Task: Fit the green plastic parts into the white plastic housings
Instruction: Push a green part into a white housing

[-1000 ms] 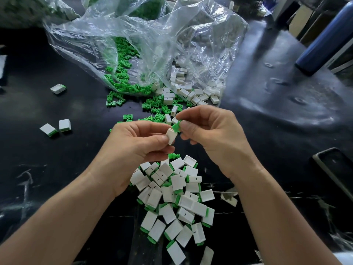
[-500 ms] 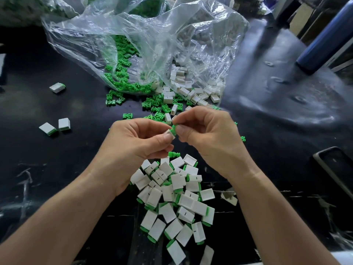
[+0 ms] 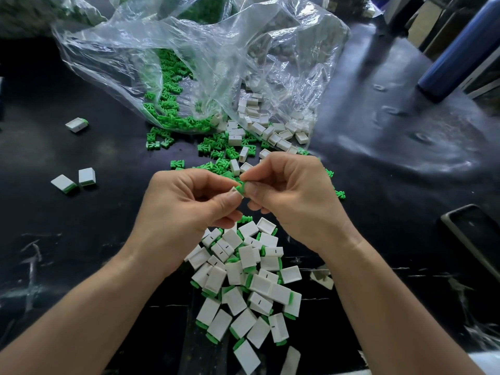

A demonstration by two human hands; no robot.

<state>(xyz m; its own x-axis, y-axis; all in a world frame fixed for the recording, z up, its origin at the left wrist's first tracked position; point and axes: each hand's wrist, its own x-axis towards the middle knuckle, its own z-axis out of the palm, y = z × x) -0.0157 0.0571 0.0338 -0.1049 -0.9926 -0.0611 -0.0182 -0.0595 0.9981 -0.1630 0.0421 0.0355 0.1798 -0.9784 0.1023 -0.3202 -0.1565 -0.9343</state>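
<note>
My left hand pinches a small white housing at its fingertips, mostly hidden by the thumb. My right hand pinches a green part that sits against the housing's open end. Both hands meet above the black table. Below them lies a pile of assembled white housings with green ends. Loose green parts and empty white housings spill from a clear plastic bag beyond the hands.
Three assembled pieces lie apart on the left: one farther back and two nearer. A blue cylinder stands at the back right. A dark tray edge sits at the right. A stray white piece lies by my right wrist.
The green part has gone from beside the housing to pressed against its open end. Both hands stayed closed and shifted slightly.
</note>
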